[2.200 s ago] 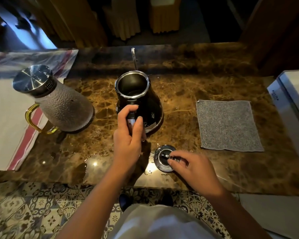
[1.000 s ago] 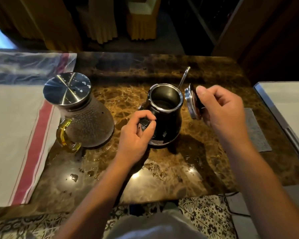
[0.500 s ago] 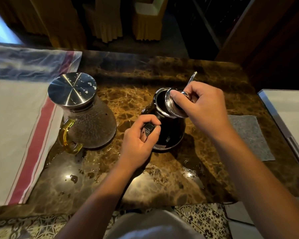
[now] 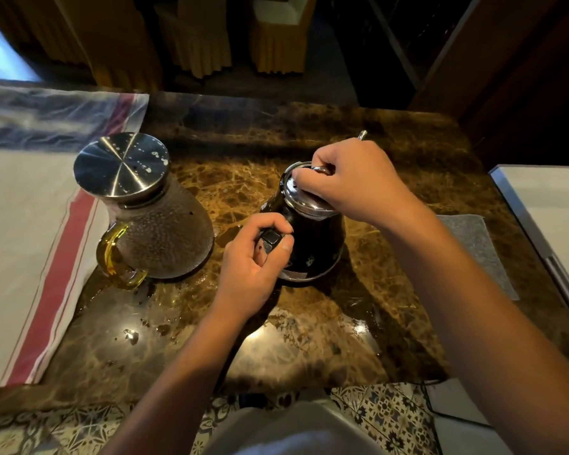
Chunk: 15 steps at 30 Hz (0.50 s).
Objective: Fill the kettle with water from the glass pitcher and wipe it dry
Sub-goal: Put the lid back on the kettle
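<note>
A person at a brown marble counter (image 4: 309,339) is seating the steel lid (image 4: 304,200) on a black gooseneck kettle (image 4: 312,247), which is standing upright near the counter's middle. The right hand (image 4: 352,178) is lying over the lid with its fingers curled closed on the lid's top; the knob beneath them is hidden. The left hand (image 4: 253,261) is wrapping closed around the kettle's handle (image 4: 270,239) on the near-left side, steadying the pot. Judging by the lid going on and the droplets glistening on the counter, the filling appears to be finished, though the water level inside is out of sight. The glass pitcher (image 4: 158,231), capped with a steel lid and set on its base, is sitting just left of the kettle, apart from it. Wiping looks to be the step remaining: the grey cloth (image 4: 480,247) is lying flat at the right, partly behind the right forearm, untouched. The kettle's long axis is running vertically, while its thin spout (image 4: 362,135) is pointing away from the person, toward the far right, opposite the handle.
</note>
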Each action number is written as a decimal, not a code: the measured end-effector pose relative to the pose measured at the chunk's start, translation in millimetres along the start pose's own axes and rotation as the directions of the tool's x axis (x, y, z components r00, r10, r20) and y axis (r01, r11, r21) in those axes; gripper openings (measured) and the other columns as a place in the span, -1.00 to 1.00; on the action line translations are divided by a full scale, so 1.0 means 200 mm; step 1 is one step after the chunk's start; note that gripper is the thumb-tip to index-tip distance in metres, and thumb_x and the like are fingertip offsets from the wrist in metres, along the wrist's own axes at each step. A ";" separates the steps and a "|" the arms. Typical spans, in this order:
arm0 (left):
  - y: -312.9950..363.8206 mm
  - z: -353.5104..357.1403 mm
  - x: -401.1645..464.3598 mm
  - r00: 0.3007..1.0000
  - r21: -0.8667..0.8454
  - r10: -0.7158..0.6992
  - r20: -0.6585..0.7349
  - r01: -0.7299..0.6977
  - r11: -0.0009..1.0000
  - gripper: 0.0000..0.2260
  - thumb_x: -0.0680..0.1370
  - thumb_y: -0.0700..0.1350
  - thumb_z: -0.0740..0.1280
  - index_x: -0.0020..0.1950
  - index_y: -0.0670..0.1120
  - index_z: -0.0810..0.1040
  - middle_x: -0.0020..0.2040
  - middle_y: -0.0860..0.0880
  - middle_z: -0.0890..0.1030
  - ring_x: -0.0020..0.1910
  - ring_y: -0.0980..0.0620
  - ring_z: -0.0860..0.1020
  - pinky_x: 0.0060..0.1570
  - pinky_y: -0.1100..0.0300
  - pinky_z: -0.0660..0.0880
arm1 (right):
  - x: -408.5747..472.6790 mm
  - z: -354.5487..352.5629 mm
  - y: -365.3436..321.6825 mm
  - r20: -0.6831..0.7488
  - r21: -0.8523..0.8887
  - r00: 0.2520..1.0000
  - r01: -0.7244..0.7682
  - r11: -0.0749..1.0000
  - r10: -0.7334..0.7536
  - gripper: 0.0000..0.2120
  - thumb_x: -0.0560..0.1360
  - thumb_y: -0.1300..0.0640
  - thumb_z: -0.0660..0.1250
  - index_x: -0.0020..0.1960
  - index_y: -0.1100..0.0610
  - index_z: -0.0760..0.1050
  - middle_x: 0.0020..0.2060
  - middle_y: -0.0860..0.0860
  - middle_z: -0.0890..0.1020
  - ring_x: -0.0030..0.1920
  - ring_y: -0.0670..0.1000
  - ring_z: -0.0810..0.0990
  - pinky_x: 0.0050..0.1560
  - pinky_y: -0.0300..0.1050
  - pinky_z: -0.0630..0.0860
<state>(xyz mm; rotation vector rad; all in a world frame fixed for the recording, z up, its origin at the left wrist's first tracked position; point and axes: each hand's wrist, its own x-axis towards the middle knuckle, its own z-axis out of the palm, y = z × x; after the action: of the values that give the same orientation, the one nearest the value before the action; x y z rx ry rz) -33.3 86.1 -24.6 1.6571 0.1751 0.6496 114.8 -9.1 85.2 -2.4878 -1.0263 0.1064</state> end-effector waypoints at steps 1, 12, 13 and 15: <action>0.00 0.00 0.00 1.000 0.002 0.000 -0.001 0.000 1.000 -0.87 0.61 -0.01 0.30 0.08 0.24 0.51 -0.26 -0.20 0.44 -0.52 -0.25 0.28 -0.58 -0.16 0.22 | 0.01 0.00 0.00 0.018 0.003 1.000 -0.017 1.000 0.017 -0.62 0.55 -0.14 0.35 -0.28 0.13 0.61 -0.37 0.02 0.65 -0.27 0.03 0.63 -0.22 0.00 0.55; -0.02 0.00 0.00 1.000 -0.007 -0.015 0.004 0.015 1.000 -0.90 0.61 0.00 0.31 0.08 0.21 0.51 -0.29 -0.26 0.43 -0.49 -0.32 0.34 -0.57 -0.23 0.27 | 0.00 0.06 -0.01 -0.095 -0.110 0.995 -0.040 0.993 0.029 -0.58 0.60 -0.21 0.27 -0.30 0.03 0.46 -0.38 -0.07 0.56 -0.28 -0.01 0.56 -0.23 0.03 0.51; -0.02 0.00 0.00 1.000 0.002 -0.011 0.003 0.011 1.000 -0.89 0.61 -0.01 0.31 0.08 0.22 0.51 -0.33 -0.23 0.40 -0.53 -0.23 0.29 -0.58 -0.18 0.21 | -0.01 0.06 -0.01 -0.084 -0.152 0.996 -0.032 0.988 0.019 -0.58 0.62 -0.22 0.25 -0.29 0.02 0.43 -0.38 -0.08 0.53 -0.29 -0.02 0.53 -0.27 -0.03 0.42; -0.03 0.00 0.00 1.000 0.001 -0.006 0.011 0.006 1.000 -0.89 0.62 -0.02 0.30 0.08 0.21 0.51 -0.37 -0.19 0.39 -0.56 -0.18 0.26 -0.59 -0.15 0.17 | -0.02 0.06 -0.02 -0.085 -0.205 0.996 -0.016 0.979 -0.002 -0.58 0.64 -0.22 0.21 -0.28 0.00 0.38 -0.37 -0.11 0.48 -0.32 -0.05 0.45 -0.35 -0.10 0.26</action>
<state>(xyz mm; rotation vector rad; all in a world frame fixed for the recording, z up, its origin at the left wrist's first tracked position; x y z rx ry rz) -31.9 87.4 -29.8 1.6605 0.1728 0.6363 106.8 -5.0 76.0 -2.6552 -1.0399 -0.1079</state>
